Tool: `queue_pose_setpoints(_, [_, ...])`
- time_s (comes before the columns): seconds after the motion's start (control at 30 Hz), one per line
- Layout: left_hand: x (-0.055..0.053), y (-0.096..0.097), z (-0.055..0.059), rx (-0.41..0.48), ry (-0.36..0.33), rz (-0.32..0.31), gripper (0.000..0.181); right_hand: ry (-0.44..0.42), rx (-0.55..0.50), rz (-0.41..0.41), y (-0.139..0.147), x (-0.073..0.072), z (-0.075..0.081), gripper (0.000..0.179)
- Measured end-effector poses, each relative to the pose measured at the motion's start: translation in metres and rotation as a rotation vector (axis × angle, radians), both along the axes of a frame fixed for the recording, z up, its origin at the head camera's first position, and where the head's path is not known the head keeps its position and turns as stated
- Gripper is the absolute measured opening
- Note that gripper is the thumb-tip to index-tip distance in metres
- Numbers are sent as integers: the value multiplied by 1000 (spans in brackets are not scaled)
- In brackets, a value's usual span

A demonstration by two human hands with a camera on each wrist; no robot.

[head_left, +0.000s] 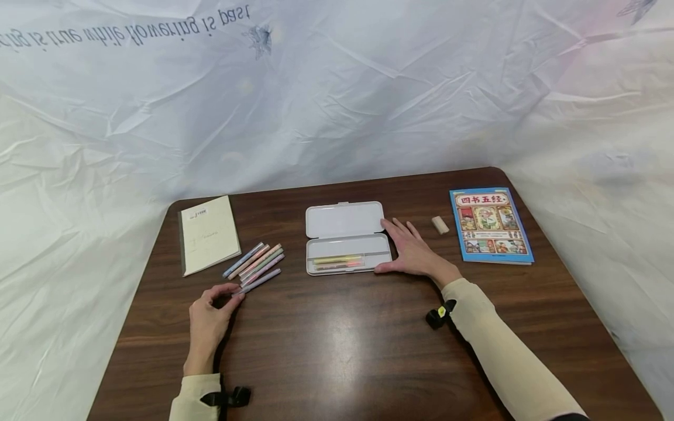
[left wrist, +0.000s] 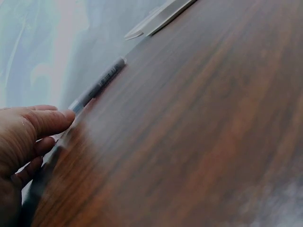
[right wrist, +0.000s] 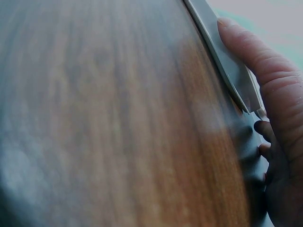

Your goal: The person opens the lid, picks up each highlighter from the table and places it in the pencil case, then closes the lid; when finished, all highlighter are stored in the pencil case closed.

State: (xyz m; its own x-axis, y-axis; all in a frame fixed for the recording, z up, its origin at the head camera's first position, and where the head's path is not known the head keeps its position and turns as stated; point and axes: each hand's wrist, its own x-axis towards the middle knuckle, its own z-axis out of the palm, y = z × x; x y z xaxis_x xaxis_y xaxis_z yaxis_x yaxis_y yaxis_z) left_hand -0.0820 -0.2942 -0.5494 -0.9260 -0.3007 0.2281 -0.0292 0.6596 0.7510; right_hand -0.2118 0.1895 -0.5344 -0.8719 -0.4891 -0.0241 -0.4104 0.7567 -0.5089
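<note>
My left hand (head_left: 210, 316) pinches the near end of a greyish-lilac pen (head_left: 263, 280) between thumb and fingers, low over the table. The pen's far end, with fine print on it, shows in the left wrist view (left wrist: 106, 79). Just beyond it several pastel pens (head_left: 258, 261) lie in a loose bundle. A white pencil case (head_left: 343, 219) is open at the table's middle, lid folded back. Inside its tray are a few yellow and orange pens (head_left: 339, 262). My right hand (head_left: 413, 252) spreads along the case's right end, thumb (right wrist: 244, 45) at the near corner, fingers near the hinge.
A cream notebook (head_left: 209, 235) lies at the table's far left. To the right are a small beige eraser (head_left: 439, 225) and a blue-bordered book (head_left: 491, 225). A wrinkled white cloth (head_left: 337, 117) hangs behind the brown wooden table (head_left: 337, 339).
</note>
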Motion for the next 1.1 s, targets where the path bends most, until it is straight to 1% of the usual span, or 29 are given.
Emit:
queue_pose_setpoints(0.13, [0,2,1,11,33,0,20,1,-2,1,0,0,0,128])
queue_pose_setpoints(0.33, [-4,8,3,33,83,-9,21,-3,-3,2,1,0,1,129])
queue_pose_setpoints(0.47, [-8,13,4,55,117,-39,21,-4,1,3,1,0,0,129])
queue_pose_setpoints(0.6, [-15,22,7,78,146,-88,22,-3,6,1,1,0,0,129])
queue_pose_setpoints(0.77, [-26,38,9,114,159,-158,21,-6,-3,1,0,0,0,129])
queue_pose_setpoints(0.83, [-32,45,9,131,169,-186,21,-5,-4,3,0,0,0,129])
queue_pose_setpoints(1.03, [-51,69,9,212,211,-301,21,-3,-3,-1,0,0,0,129])
queue_pose_setpoints(1.1, [-56,76,8,211,218,-323,22,-2,-1,-2,1,0,-1,129])
